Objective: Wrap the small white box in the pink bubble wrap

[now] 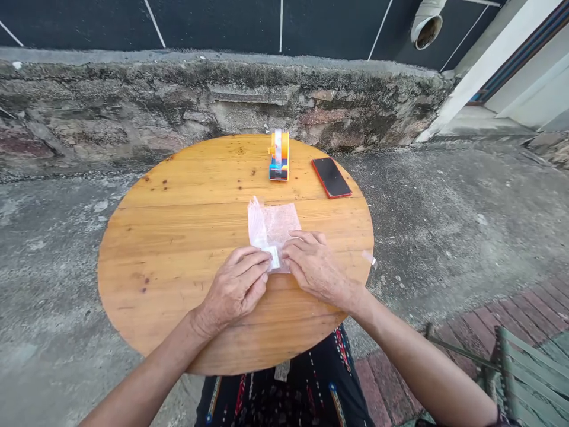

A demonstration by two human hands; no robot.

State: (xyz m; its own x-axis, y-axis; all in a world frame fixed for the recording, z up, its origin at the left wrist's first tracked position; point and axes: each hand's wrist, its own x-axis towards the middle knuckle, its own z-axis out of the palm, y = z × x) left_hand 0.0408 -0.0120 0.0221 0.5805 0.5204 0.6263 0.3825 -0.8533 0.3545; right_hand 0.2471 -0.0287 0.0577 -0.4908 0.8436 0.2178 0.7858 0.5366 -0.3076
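A sheet of pinkish, see-through bubble wrap (282,219) lies on the round wooden table, its left side folded over and crinkled. On the near part of the sheet sits a small white block-like item (273,257), partly covered by fingers. My left hand (242,279) is closed on this item from the left, fingertips and thumb pressed together at its edge. From the right, my right hand (313,264) has its fingers bent on the sheet's near right edge, gripping the wrap close to the white item. The undersides of both hands are hidden.
The wooden table (186,237) carries a tape dispenser (279,155) at the back and a red-edged phone (331,177) at the back right. A short strip of clear tape (369,258) hangs from the right edge. A stone wall base (178,112) runs behind; a green slatted chair (528,367) stands lower right.
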